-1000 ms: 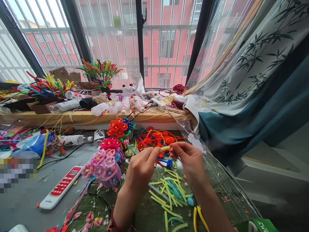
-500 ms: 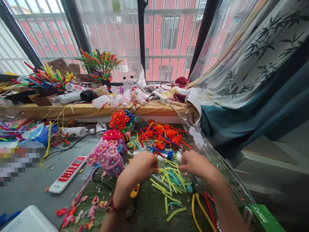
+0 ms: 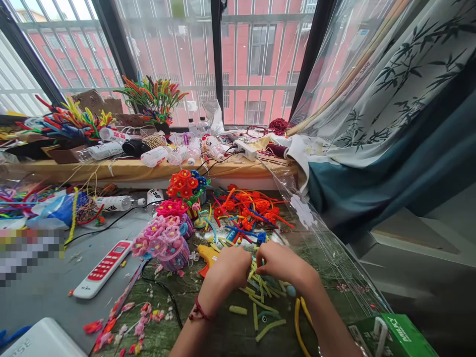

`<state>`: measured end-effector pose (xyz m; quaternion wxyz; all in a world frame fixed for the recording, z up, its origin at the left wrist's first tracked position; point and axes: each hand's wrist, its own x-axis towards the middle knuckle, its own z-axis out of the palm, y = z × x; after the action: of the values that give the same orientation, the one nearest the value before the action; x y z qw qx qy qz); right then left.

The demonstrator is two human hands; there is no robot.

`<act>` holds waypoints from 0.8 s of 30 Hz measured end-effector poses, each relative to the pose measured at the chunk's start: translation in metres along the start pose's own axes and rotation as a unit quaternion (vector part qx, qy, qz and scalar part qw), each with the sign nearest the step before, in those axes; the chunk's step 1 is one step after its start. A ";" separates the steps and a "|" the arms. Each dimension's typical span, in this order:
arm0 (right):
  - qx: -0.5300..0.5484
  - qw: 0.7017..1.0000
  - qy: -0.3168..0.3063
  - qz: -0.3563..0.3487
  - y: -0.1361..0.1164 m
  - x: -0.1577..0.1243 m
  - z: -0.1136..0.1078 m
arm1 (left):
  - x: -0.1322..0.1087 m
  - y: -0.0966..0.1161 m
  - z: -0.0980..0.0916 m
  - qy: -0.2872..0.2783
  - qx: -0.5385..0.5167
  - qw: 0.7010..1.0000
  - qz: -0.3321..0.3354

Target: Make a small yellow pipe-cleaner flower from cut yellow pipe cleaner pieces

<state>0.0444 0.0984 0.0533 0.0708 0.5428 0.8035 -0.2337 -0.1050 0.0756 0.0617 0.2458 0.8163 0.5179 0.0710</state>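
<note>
My left hand (image 3: 231, 271) is closed with its fingers curled down, over the left side of a loose pile of pale yellow-green pipe cleaner pieces (image 3: 262, 287). Close beside it, my right hand (image 3: 285, 264) is also closed, thumb and fingers pinched together. Whatever lies between the fingertips is hidden by the hands. A short, thick yellow-green piece (image 3: 238, 310) lies apart on the table below my left hand. An orange-yellow glue gun (image 3: 207, 257) is partly covered by that hand. Yellow-handled pliers (image 3: 298, 325) lie partly under my right forearm.
Pink pipe cleaner flowers (image 3: 163, 237) stand in pots at left, and red flowers with stems (image 3: 253, 206) lie behind my hands. A white-and-red remote (image 3: 103, 268) rests on the grey surface. A green box (image 3: 405, 334) sits at lower right. Plastic bottles (image 3: 154, 156) litter the windowsill.
My right hand has moved left and both hands have come down, now nearly touching. A short yellow-green piece now shows below my left hand. More of the glue gun is uncovered.
</note>
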 end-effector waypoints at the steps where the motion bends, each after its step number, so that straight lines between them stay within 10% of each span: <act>1: -0.004 1.000 -0.002 0.002 0.001 0.000 -0.001 | 0.001 0.001 0.001 -0.013 0.022 1.000 0.004; 17: -0.029 0.996 0.024 0.077 0.000 -0.024 -0.025 | 0.007 0.026 0.032 -0.151 0.190 0.967 0.073; 24: -0.009 0.996 0.063 0.059 0.006 -0.024 -0.028 | 0.003 0.006 0.003 -0.131 0.078 0.986 0.071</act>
<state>0.0633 0.0929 0.0848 0.0392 0.6021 0.7752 -0.1873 -0.0980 0.0751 0.0615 0.2418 0.8697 0.4261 -0.0604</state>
